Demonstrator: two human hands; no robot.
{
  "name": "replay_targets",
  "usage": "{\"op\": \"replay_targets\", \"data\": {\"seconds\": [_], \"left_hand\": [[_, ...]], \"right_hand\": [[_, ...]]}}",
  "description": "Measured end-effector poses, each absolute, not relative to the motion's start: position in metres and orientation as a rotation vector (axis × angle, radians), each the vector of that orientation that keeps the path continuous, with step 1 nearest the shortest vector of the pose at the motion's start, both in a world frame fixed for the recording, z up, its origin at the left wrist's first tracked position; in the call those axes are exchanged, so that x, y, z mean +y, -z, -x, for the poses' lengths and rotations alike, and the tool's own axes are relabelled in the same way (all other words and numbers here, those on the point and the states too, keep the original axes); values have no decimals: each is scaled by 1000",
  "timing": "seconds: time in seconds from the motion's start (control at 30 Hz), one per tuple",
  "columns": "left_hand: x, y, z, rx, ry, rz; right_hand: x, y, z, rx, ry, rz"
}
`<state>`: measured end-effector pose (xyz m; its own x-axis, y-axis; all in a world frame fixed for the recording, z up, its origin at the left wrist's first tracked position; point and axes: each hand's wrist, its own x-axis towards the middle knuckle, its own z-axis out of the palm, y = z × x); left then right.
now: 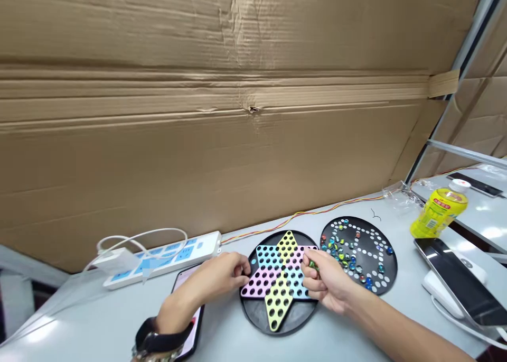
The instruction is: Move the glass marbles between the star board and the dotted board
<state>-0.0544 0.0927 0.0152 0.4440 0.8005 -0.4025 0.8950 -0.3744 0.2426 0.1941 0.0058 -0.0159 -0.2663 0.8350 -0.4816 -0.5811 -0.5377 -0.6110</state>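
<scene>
A round black Chinese checkers board (259, 319) lies on the table, with a six-pointed star of pink, blue and yellow hole plates (277, 293). No marbles show in its visible holes. My right hand (325, 280) is closed over the star's right side, with green marbles (313, 266) showing between its fingers. At the board's left edge, my left hand (227, 271) is loosely curled, with thumb and forefinger apart and nothing visible between them. Right of the board sits a round black tray (390, 275) with white dots, strewn with many coloured glass marbles (341, 256).
A white power strip (166, 259) with cables stands at the left. One phone (194, 341) is partly under my left wrist. At the right are a yellow drink bottle (439, 211) and another phone (463, 282) on a white charger. Cardboard (253, 156) walls the table's back.
</scene>
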Motion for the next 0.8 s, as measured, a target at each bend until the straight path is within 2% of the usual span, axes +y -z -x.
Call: {"op": "replay_targets", "data": {"seconds": [0.53, 0.67, 0.8], "left_hand": [[91, -9, 50, 1514, 253, -2423], [82, -29, 39, 1491, -157, -2439], [51, -38, 2, 1154, -494, -2378]], "right_hand": [[9, 24, -200, -282, -2038, 817], [8, 23, -199, -275, -2055, 848], [5, 22, -195, -344, -2143, 879]]}}
